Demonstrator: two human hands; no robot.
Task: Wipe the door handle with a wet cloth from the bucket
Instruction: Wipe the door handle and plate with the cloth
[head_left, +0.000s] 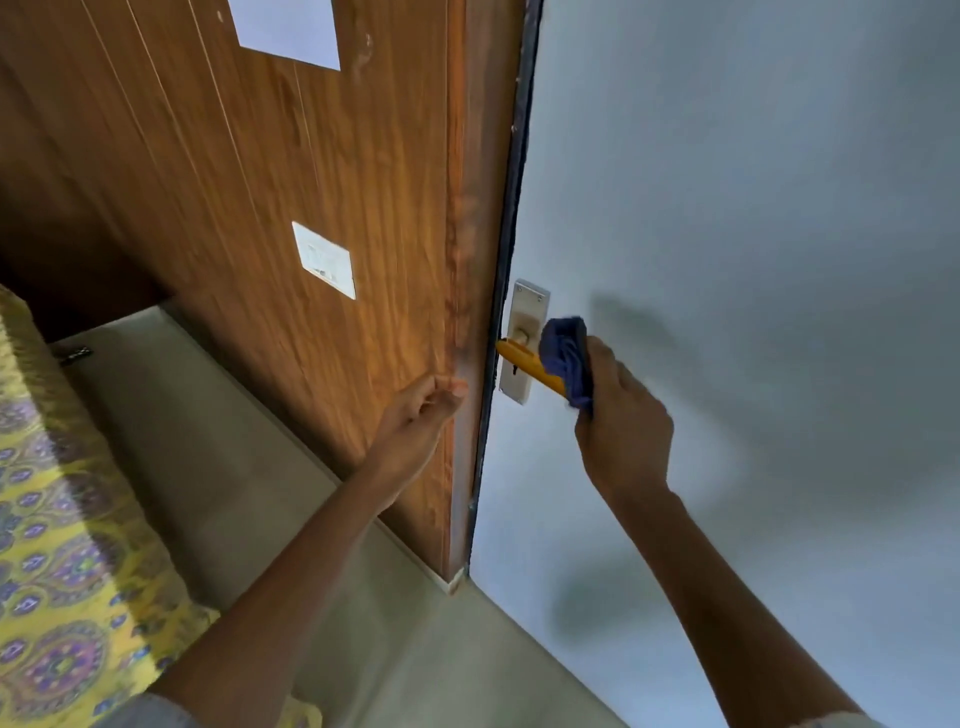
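Right hand (621, 415) clenched a cloth (566, 358) onto the handle (524, 366), centre-right of frame; left hand (423, 410) loosely curled, holding nothing, fingertips at the wood frame (457, 260) edge. Cloth likely soft, light, damp, should wrap the lever easily; best bunched in the palm. Handle probably rigid, smooth, may swing down under pressure. Cloth was dark blue, crumpled; handle yellow-orange on a silver plate (527, 306), grey door (753, 260)
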